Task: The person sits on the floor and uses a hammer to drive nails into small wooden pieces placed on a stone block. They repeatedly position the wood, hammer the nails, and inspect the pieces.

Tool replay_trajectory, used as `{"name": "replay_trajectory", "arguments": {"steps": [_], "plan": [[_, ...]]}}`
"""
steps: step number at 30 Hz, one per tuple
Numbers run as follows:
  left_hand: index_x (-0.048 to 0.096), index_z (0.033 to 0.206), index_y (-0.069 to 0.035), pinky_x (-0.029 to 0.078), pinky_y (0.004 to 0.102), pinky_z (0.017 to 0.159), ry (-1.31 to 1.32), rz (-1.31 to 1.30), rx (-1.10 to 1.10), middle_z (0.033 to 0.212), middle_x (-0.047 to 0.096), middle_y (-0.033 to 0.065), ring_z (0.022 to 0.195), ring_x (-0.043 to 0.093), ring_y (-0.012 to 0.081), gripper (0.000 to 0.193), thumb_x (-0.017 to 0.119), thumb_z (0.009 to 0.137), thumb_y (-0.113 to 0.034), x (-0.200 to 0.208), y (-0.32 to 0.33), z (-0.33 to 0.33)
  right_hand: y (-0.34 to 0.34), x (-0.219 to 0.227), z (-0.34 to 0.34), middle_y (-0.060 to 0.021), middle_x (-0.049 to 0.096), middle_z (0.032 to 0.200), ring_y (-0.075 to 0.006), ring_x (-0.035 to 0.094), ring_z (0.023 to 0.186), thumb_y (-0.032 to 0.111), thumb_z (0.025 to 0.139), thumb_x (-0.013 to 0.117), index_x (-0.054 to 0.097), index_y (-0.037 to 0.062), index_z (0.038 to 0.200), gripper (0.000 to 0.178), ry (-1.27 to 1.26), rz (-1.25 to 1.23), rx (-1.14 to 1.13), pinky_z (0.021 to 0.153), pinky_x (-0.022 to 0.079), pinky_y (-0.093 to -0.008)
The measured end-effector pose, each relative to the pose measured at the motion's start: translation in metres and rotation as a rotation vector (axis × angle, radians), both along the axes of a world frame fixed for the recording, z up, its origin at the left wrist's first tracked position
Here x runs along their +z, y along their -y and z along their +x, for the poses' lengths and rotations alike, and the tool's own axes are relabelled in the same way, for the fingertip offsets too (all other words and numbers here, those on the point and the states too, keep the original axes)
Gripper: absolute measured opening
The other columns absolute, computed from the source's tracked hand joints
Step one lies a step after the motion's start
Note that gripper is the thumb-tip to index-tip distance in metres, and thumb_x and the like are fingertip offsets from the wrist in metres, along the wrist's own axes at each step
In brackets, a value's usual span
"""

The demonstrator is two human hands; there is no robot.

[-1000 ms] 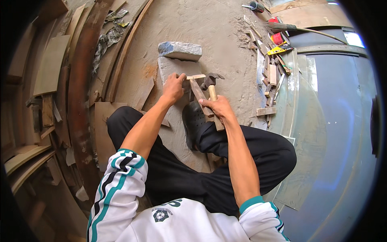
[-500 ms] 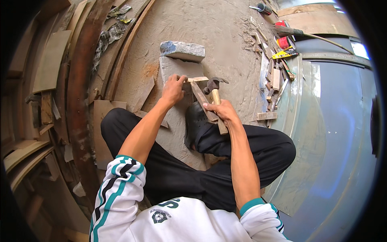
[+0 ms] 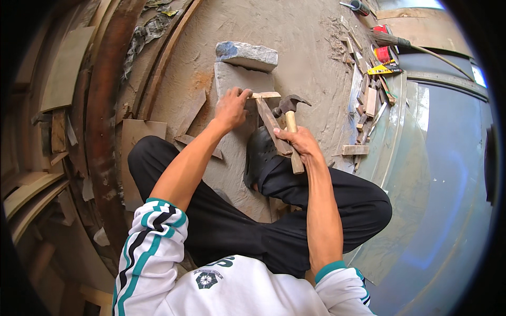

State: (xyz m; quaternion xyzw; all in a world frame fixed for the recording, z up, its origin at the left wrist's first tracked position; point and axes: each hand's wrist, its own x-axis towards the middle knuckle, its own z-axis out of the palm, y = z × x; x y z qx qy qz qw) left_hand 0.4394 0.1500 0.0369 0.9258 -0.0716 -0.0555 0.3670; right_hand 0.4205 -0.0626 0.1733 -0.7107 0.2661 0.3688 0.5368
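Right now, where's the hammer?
In the head view, the hammer is just right of the picture's middle, held in the person's right hand alongside a brown wooden strip.

Left forearm (image 3: 190,162) slants inward, left hand (image 3: 230,110) farther out, fingers (image 3: 244,94) bent; right forearm (image 3: 323,210) runs almost straight ahead, right hand (image 3: 302,141) wrapped closed, thumb (image 3: 280,133) stretched leftward!

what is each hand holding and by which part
Right hand: hammer, mid-handle, and the dark stick near its lower end. Left hand: the pale strip, by its left end.
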Motion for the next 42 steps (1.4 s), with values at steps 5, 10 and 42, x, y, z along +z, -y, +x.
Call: {"name": "replay_trajectory", "arguments": {"steps": [5, 10, 42], "plan": [[0.053, 0.127, -0.019, 0.041, 0.0461, 0.098, 0.051, 0.128, 0.012, 0.124, 0.056, 0.0082, 0.123, 0.05, 0.0301, 0.053, 0.076, 0.079, -0.019, 0.002, 0.006, -0.006, -0.002, -0.003, -0.002, -0.0094, 0.065, 0.073, -0.0167, 0.06, 0.056, 0.019, 0.078, 0.085, 0.064, -0.0039, 0.088, 0.032, 0.016, 0.024, -0.091, 0.047, 0.048, -0.0314], [0.054, 0.127, -0.015, 0.039, 0.0481, 0.101, 0.11, 0.098, 0.049, 0.124, 0.055, 0.0086, 0.124, 0.049, 0.0301, 0.055, 0.076, 0.077, -0.019, -0.008, 0.011, -0.008, -0.001, -0.007, -0.007, -0.0091, 0.065, 0.072, -0.0162, 0.06, 0.055, 0.019, 0.077, 0.086, 0.065, -0.0036, 0.088, 0.033, 0.025, 0.029, -0.121, 0.047, 0.049, -0.0323], [0.051, 0.115, 0.001, 0.055, 0.0431, 0.063, -1.104, -1.662, 1.126, 0.093, 0.06, 0.0131, 0.071, 0.057, 0.0247, 0.068, 0.021, 0.104, -0.06, 0.045, 0.117, -0.007, 0.003, -0.018, -0.006, -0.0052, 0.067, 0.082, -0.0137, 0.065, 0.072, 0.03, 0.086, 0.079, 0.067, -0.0043, 0.105, 0.041, 0.255, -0.317, 0.137, 0.064, 0.053, -0.0293]]}}
